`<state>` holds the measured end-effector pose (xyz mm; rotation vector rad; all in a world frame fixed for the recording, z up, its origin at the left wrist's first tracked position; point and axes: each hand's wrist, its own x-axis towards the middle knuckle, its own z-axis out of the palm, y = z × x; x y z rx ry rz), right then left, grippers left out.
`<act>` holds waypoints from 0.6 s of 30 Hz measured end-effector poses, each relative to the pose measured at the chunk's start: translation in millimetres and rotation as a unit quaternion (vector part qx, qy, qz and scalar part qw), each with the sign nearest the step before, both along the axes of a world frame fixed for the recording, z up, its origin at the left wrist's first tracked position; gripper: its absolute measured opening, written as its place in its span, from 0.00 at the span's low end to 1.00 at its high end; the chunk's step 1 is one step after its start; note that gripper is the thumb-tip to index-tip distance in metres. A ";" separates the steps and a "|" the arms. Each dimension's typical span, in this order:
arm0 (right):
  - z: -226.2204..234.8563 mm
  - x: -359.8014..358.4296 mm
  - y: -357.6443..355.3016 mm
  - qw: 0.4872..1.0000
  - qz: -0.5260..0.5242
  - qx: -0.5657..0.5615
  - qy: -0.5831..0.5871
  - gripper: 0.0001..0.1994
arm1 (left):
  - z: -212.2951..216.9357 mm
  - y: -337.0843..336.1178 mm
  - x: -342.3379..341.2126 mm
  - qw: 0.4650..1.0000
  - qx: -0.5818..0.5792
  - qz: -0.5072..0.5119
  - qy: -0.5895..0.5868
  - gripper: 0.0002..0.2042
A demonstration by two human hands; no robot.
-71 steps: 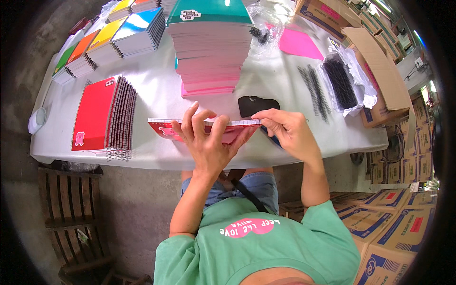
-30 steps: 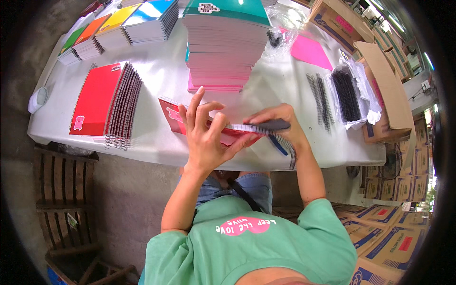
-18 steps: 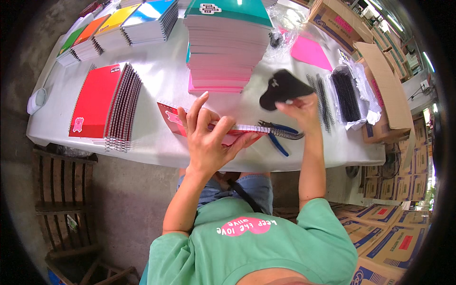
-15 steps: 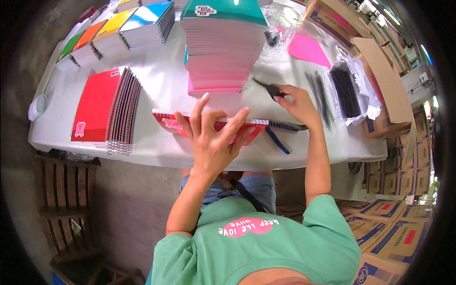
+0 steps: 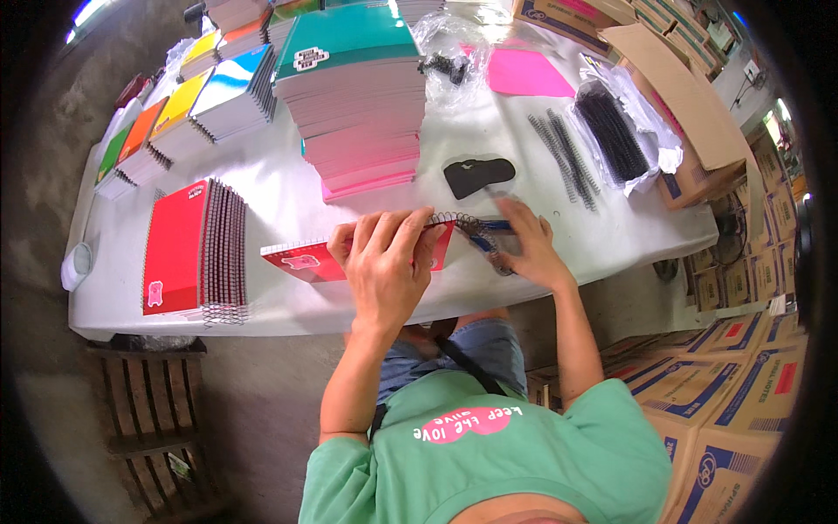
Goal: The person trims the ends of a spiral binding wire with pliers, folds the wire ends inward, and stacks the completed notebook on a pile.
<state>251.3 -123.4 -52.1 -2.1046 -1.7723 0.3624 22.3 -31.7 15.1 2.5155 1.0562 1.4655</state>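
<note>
My left hand is closed on a red notebook, fingers bent over its top edge. The notebook stands tilted near the table's front edge. A dark spiral coil runs along that edge and sticks out beyond the right end. Beside this end are blue-handled pliers, partly covered by the coil and my fingers. My right hand is at the pliers with thumb and fingers apart; the fingertips are smeared by motion. Just beyond lies a flat black piece of irregular shape.
A tall stack of notebook blocks with a teal cover rises ahead. Bound red notebooks stand at left. Loose coils, a packet of black coils, a pink sheet and an open carton are at right.
My right hand has let go of the black piece, now on the table, and moved down to the pliers. My left hand has closed on the red notebook's top edge. The view has shifted.
</note>
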 end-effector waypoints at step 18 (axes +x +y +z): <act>52.7 47.9 -84.5 0.670 -0.240 0.449 0.540 0.32 | -3.7 1.3 10.0 0.998 -0.031 0.030 -0.049 0.08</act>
